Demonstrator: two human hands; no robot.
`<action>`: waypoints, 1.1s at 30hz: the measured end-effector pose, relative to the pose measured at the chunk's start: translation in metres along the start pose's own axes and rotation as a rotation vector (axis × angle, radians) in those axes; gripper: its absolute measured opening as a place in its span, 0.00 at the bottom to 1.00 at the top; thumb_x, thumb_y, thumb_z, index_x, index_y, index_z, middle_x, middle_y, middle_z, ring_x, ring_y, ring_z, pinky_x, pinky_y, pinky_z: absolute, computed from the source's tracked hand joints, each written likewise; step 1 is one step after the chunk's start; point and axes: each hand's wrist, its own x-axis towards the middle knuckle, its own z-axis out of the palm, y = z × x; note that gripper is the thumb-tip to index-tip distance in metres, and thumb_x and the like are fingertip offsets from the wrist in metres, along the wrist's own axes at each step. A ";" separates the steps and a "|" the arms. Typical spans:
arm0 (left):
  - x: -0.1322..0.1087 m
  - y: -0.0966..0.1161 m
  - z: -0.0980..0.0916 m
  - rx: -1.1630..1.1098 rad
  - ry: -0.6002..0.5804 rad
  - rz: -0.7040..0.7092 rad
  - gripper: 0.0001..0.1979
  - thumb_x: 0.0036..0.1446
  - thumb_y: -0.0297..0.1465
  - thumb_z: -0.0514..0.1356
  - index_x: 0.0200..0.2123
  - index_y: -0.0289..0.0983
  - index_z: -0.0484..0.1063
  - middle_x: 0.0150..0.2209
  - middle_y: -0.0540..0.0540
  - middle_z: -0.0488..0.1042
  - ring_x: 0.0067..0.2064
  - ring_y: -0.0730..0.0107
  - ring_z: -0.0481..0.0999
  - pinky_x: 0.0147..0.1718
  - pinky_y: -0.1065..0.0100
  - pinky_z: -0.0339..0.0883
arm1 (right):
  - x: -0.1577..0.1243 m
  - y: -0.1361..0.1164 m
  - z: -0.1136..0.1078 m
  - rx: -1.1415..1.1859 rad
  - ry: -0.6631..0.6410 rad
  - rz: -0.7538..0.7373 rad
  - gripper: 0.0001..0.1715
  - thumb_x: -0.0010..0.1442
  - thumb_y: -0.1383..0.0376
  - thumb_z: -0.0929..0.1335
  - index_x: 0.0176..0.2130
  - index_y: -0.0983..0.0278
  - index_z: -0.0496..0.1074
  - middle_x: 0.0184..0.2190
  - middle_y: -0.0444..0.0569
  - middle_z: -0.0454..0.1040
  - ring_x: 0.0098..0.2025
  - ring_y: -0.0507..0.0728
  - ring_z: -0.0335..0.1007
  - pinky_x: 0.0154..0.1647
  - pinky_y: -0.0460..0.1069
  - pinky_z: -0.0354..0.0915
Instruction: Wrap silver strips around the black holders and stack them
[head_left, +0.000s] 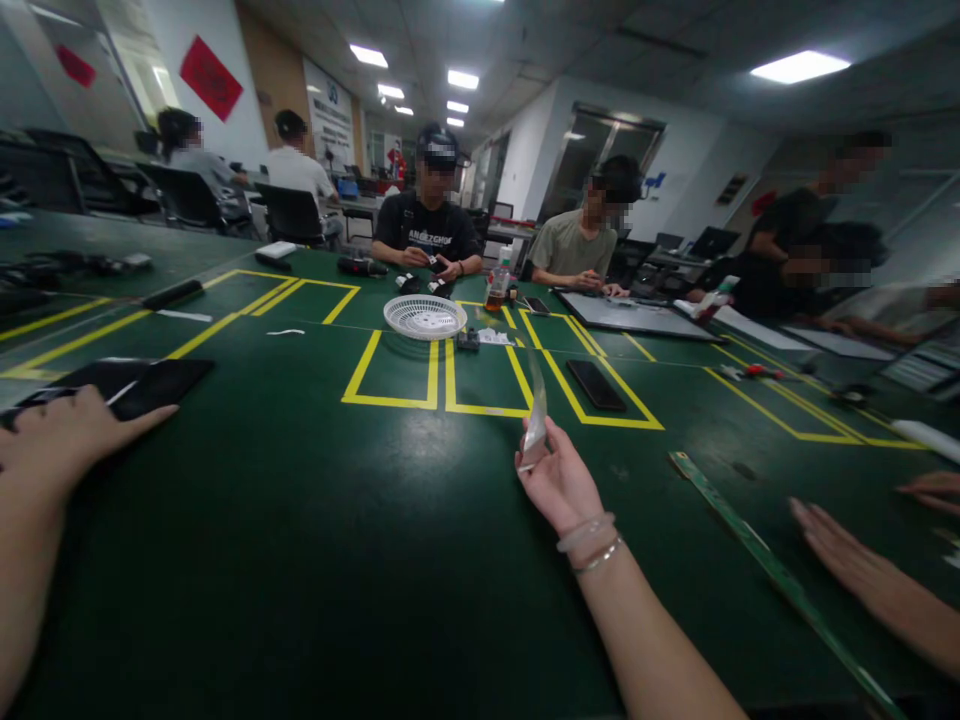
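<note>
My right hand [559, 480] is raised over the middle of the table, pinching a thin, shiny, see-through strip of film [537, 415] between thumb and fingers. The strip stands upright and curves away at its top. At the far left, my left hand [71, 435] lies over a flat black thing [169, 383] with a white line across it; its thumb stretches to the right and the other fingers are partly cut off by the frame edge. I cannot make out what the black thing is.
Yellow tape [390, 402] marks boxes on the green table. A dark phone [595, 385], a white basket [425, 318], a bottle [497, 282] and a long green strip [757, 550] lie about. Another person's hand [847, 545] rests at right; co-workers sit opposite.
</note>
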 end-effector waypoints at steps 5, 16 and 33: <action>0.001 -0.005 0.007 0.275 0.399 -0.236 0.49 0.47 0.69 0.46 0.33 0.22 0.72 0.42 0.22 0.71 0.62 0.21 0.30 0.30 0.50 0.42 | 0.001 -0.001 0.000 0.058 -0.003 0.039 0.03 0.65 0.66 0.67 0.40 0.63 0.72 0.29 0.42 0.79 0.25 0.48 0.75 0.25 0.42 0.73; 0.018 0.186 0.007 -0.143 0.125 0.265 0.49 0.50 0.63 0.55 0.62 0.30 0.64 0.58 0.36 0.65 0.59 0.40 0.63 0.62 0.45 0.43 | 0.003 0.000 -0.001 0.021 -0.034 -0.003 0.08 0.59 0.64 0.73 0.40 0.61 0.74 0.31 0.42 0.79 0.29 0.49 0.76 0.29 0.42 0.73; -0.022 0.288 0.025 -0.164 -0.154 0.740 0.49 0.54 0.44 0.74 0.70 0.38 0.52 0.67 0.35 0.48 0.67 0.45 0.48 0.66 0.42 0.42 | -0.003 0.018 -0.001 -0.478 -0.159 -0.450 0.28 0.53 0.57 0.76 0.53 0.54 0.74 0.45 0.44 0.77 0.47 0.55 0.73 0.54 0.54 0.67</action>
